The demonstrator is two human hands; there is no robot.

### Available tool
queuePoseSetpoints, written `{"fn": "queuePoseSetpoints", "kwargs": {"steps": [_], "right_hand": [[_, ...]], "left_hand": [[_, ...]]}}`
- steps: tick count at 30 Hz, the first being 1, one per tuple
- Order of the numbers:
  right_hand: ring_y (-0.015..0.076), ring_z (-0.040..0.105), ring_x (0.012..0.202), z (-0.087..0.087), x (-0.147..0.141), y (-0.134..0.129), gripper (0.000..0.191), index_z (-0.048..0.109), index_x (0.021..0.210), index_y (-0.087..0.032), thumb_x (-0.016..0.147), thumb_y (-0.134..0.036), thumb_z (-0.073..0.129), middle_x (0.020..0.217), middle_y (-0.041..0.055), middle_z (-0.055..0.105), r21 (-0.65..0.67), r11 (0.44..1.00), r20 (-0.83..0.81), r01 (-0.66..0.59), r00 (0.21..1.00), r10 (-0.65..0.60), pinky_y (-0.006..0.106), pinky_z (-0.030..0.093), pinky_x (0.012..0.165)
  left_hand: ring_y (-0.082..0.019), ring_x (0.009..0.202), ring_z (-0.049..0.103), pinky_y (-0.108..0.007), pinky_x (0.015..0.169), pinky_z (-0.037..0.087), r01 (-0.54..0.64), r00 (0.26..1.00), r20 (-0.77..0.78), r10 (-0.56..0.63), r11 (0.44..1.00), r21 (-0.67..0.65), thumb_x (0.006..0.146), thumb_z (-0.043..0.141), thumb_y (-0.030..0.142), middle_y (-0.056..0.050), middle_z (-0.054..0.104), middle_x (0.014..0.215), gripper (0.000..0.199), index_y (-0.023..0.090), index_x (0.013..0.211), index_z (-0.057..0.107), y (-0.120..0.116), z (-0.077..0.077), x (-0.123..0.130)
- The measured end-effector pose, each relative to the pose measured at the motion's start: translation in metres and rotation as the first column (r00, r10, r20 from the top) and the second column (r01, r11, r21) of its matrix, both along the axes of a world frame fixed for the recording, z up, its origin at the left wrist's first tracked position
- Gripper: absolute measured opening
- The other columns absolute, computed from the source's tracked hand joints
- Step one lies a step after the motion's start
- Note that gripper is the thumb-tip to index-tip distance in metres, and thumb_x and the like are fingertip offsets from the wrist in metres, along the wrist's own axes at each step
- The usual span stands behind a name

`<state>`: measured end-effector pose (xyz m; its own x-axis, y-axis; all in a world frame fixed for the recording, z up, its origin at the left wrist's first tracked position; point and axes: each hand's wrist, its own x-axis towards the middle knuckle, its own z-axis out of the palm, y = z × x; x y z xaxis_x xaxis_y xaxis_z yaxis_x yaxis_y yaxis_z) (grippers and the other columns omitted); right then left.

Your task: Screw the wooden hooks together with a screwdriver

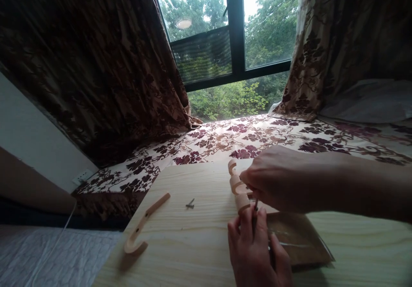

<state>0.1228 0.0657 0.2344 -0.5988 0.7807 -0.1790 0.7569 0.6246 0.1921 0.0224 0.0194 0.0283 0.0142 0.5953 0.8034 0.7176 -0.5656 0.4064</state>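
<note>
My left hand (257, 248) is closed at the near end of a row of curved wooden pieces (242, 202), its fingers around a small dark metal item that I cannot make out. A thin metal tip (256, 204) shows just above those fingertips. From the right, my right hand (277, 177) reaches over the pieces with its fingers curled; what it holds is hidden. A separate wooden hook (141, 231) with dark holes lies at the left of the pale wooden board (199, 252). Small screws (190, 204) rest between the hook and my hands.
A brown packet in clear plastic (299, 240) lies on the board right of my left hand. Behind the board is a flowered cloth (219, 141) below a window, with dark curtains (128, 64) at both sides. A white cable (54, 244) hangs at the left.
</note>
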Motion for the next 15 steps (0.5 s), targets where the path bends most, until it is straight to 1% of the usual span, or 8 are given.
{"fn": "queuePoseSetpoints", "kwargs": {"steps": [2, 4, 7, 11, 13, 15], "right_hand": [[0.0100, 0.020, 0.044, -0.001, 0.002, 0.002, 0.015, 0.067, 0.070, -0.016, 0.083, -0.016, 0.059, 0.054, -0.0025, 0.048, 0.041, 0.999, -0.018, 0.032, 0.999, -0.031, 0.027, 0.019, 0.046], [0.0102, 0.021, 0.044, 0.001, 0.002, 0.002, 0.013, 0.067, 0.071, -0.016, 0.082, -0.016, 0.059, 0.054, -0.0023, 0.049, 0.043, 0.998, -0.004, 0.052, 0.999, -0.052, 0.028, 0.019, 0.046], [0.0103, 0.025, 0.044, 0.006, -0.002, -0.001, 0.008, 0.067, 0.075, -0.017, 0.078, -0.012, 0.061, 0.056, -0.0023, 0.051, 0.012, 0.998, 0.031, 0.055, 0.998, -0.056, 0.028, 0.019, 0.045], [0.0101, 0.030, 0.047, 0.010, -0.008, -0.003, 0.013, 0.067, 0.078, -0.016, 0.078, -0.006, 0.059, 0.063, -0.0009, 0.055, -0.081, 0.997, 0.098, 0.020, 0.995, -0.012, 0.027, 0.023, 0.046], [0.0098, 0.031, 0.047, 0.008, -0.009, -0.002, 0.013, 0.068, 0.079, -0.016, 0.078, -0.005, 0.060, 0.061, -0.0015, 0.053, -0.105, 0.994, 0.114, 0.028, 0.993, -0.016, 0.026, 0.023, 0.046], [0.0089, 0.028, 0.043, 0.005, -0.009, -0.001, 0.011, 0.067, 0.071, -0.015, 0.074, -0.005, 0.065, 0.052, -0.0041, 0.043, -0.056, 0.998, 0.022, 0.008, 1.000, -0.006, 0.026, 0.021, 0.045]], "left_hand": [[-0.022, 0.096, 0.055, -0.035, 0.086, 0.049, 0.008, 1.000, 0.010, -0.008, 1.000, -0.003, 0.082, 0.050, 0.011, -0.009, 0.062, 0.124, 0.042, 0.019, 0.120, 0.065, 0.000, 0.000, 0.000], [-0.022, 0.095, 0.055, -0.035, 0.086, 0.050, 0.013, 1.000, 0.019, -0.013, 1.000, 0.001, 0.082, 0.050, 0.011, -0.009, 0.062, 0.123, 0.041, 0.019, 0.120, 0.065, 0.000, 0.001, 0.000], [-0.022, 0.094, 0.056, -0.035, 0.084, 0.050, 0.013, 1.000, 0.019, -0.014, 1.000, 0.008, 0.082, 0.051, 0.012, -0.010, 0.063, 0.121, 0.041, 0.019, 0.119, 0.066, 0.000, 0.002, 0.000], [-0.022, 0.093, 0.055, -0.035, 0.084, 0.051, -0.003, 1.000, -0.002, 0.003, 1.000, -0.007, 0.081, 0.051, 0.012, -0.009, 0.064, 0.117, 0.038, 0.019, 0.115, 0.068, -0.001, 0.002, -0.001], [-0.022, 0.093, 0.055, -0.034, 0.084, 0.051, -0.005, 1.000, -0.017, 0.005, 1.000, -0.009, 0.081, 0.051, 0.012, -0.009, 0.064, 0.115, 0.036, 0.019, 0.112, 0.069, -0.001, 0.001, -0.001], [-0.022, 0.093, 0.055, -0.035, 0.084, 0.051, 0.002, 1.000, -0.012, -0.002, 1.000, -0.004, 0.081, 0.051, 0.013, -0.010, 0.064, 0.115, 0.037, 0.018, 0.112, 0.069, 0.000, 0.001, -0.001]]}}
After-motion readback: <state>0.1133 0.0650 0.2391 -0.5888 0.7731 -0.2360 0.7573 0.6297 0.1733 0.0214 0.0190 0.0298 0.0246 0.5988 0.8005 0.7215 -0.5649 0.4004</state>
